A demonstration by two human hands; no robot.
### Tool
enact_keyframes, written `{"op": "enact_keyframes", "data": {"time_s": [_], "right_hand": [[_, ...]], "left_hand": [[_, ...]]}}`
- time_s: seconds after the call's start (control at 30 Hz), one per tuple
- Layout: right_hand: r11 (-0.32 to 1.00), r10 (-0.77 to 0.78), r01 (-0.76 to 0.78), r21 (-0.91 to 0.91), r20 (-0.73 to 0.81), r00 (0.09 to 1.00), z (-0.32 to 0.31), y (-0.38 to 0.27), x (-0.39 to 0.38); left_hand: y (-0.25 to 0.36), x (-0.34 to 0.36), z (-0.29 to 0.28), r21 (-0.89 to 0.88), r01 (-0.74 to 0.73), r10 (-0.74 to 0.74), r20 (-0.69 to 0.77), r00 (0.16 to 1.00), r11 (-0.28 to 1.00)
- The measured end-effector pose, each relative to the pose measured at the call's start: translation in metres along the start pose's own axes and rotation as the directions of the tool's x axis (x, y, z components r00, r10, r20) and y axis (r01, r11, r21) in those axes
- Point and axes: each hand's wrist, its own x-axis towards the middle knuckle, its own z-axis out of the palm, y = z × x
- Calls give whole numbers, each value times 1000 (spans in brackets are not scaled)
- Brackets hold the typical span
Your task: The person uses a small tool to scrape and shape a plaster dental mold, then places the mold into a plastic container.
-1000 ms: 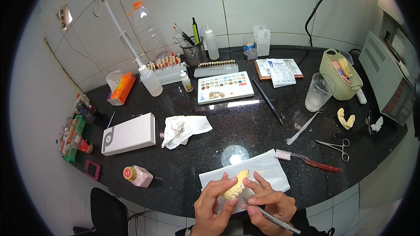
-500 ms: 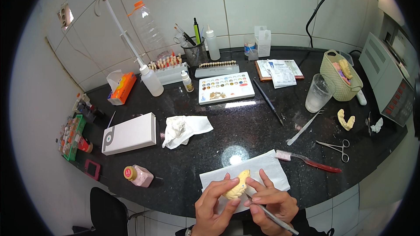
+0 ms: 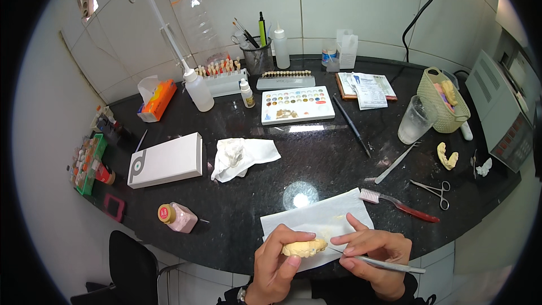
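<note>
Left to right: the left hand [image 3: 271,266] is holding a yellow dental cast [image 3: 304,248], its fingers closing along the upper edge while the thumb is bracing the lower edge. The cast is lying crosswise in this grip, its right end projecting beyond the fingers; a white paper towel [image 3: 302,216] is spreading behind it on the table [image 3: 237,217]. Judging by appearance, the cast is handling as a light, stiff, dry piece, hardly slippery; its small teeth are presumably risking chips, the thicker body offering the safer hold. The right hand [image 3: 379,255] is pinching a slim metal tool [image 3: 416,270], whose tip is pointing toward the cast's right end; contact is not showing clearly.
</note>
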Motion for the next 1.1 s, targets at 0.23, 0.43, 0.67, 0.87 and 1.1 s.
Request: {"op": "enact_keyframes", "data": {"time_s": [0.23, 0.43, 0.67, 0.87, 1.1], "right_hand": [[998, 63, -63, -6, -32, 997, 9, 4, -5], [991, -89, 94, -98, 60, 994, 13, 5, -3], [997, 46, -44, 66, -31, 998, 18, 12, -4], [960, -279, 279, -15, -7, 960, 19, 16, -3], [939, -329, 327, -103, -5, 944, 21, 19, -3]], "left_hand": [[-1, -1, -3, -33, 17, -15, 54, 998, 999], [5, -1, -1, 41, 53, -54, 27, 998, 998], [1, 1, -5, 42, 42, -45, 72, 996, 998], [-7, 0, 3, 38, -58, 59, -27, 998, 998], [-9, 0, 5, 79, -87, 89, -18, 996, 993]]}}
